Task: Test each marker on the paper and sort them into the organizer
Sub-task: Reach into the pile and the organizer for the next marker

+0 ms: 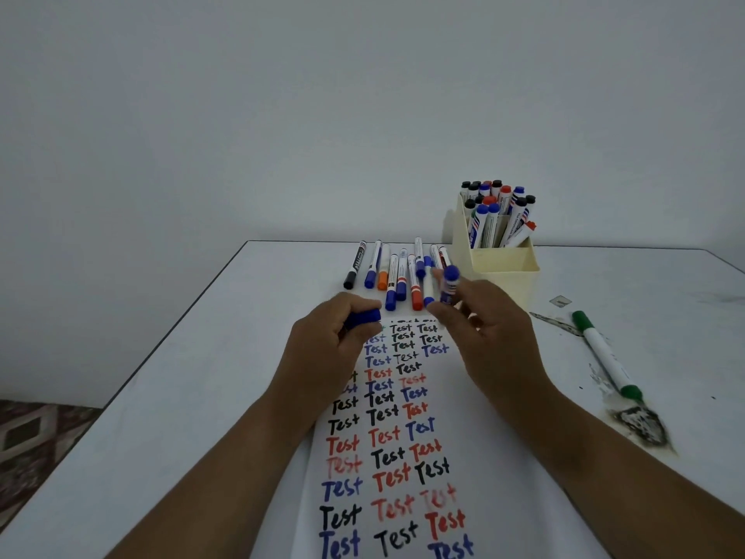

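Holding blue marker (449,285) right hand (485,328), cap (364,317) left hand (327,336).

Bare table (209,357) leftward; marker row (397,272), organizer (500,268) ahead.

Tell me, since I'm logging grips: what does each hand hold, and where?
Left hand grips a blue cap around its side. Right hand holds a blue marker by its barrel.

Dim, even light; soft shadows, slight motion blur, wide-angle bending at edges.
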Demonstrator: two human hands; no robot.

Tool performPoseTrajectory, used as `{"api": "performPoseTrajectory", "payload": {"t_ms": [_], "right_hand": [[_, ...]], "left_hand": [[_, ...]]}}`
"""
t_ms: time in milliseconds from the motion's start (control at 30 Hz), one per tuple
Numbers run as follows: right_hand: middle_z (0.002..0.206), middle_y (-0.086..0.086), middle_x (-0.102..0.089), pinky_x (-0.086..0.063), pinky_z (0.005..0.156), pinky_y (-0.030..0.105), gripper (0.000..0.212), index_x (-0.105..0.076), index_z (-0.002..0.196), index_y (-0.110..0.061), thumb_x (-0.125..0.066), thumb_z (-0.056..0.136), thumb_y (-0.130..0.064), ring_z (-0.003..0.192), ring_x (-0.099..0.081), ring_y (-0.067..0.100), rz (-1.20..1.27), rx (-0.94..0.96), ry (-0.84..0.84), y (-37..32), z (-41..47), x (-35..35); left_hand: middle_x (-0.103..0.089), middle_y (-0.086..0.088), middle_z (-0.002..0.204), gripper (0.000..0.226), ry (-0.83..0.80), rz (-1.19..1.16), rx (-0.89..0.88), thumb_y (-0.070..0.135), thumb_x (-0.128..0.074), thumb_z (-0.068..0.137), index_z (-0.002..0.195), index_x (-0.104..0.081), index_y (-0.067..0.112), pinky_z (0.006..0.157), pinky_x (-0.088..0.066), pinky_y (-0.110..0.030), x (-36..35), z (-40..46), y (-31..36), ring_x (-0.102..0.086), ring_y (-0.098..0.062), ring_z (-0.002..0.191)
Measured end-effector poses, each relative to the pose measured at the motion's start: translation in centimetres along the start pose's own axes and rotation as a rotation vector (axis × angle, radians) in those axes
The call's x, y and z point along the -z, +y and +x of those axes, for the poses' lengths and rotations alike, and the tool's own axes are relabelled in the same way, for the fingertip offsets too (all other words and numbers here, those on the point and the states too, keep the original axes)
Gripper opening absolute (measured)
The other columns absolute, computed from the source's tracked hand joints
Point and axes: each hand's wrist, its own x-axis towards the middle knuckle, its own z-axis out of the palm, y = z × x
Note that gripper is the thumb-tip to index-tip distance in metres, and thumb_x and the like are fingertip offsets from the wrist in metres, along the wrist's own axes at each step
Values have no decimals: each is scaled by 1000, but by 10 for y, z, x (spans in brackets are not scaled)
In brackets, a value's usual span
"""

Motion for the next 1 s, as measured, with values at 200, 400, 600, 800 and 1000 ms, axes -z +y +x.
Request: {"api": "performPoseTrajectory", "payload": {"t_ms": [200, 400, 600, 800, 1000], "right_hand": [[91, 10, -58, -51, 58, 36, 36, -69, 127, -18, -68, 92, -26, 78, -52, 24, -518, 352, 58, 7, 1, 1], [90, 12, -61, -43, 67, 43, 49, -74, 114, -21, -91, 68, -16, 77, -57, 30, -701, 353, 20, -2, -3, 2], [88, 9, -62, -44, 75, 48, 46, -76, 107, -23, -94, 64, -21, 81, -62, 30, -703, 350, 7, -3, -3, 1], [92, 9, -67, -39, 72, 44, 51, -75, 110, -24, -94, 63, -22, 77, -65, 27, -655, 370, -55, 4, -3, -1], [87, 2, -74, -41, 69, 45, 42, -76, 108, -22, -89, 68, -21, 78, -67, 29, -598, 421, -72, 11, -1, -2]], "left_hand": [[-63, 17, 107, 29, 77, 63, -157, 26, -67, 93, 121, -68, 24, 86, -43, -7, 1, -2, 1, -58, 4, 98], [-61, 18, 106, 40, 53, 88, -199, 45, -57, 92, 123, -68, 22, 85, -42, -5, 1, -3, -1, -56, 6, 94], [-64, 9, 104, 45, 41, 136, -200, 47, -56, 91, 121, -71, 18, 79, -42, -8, -1, -3, -2, -54, -1, 88], [-64, 9, 102, 38, 38, 148, -188, 39, -64, 91, 121, -71, 17, 79, -44, -14, -1, -1, -3, -56, -7, 88], [-62, 9, 94, 32, 8, 174, -173, 25, -72, 90, 121, -72, 18, 75, -41, -12, 1, -1, -1, -55, -8, 80]]}}
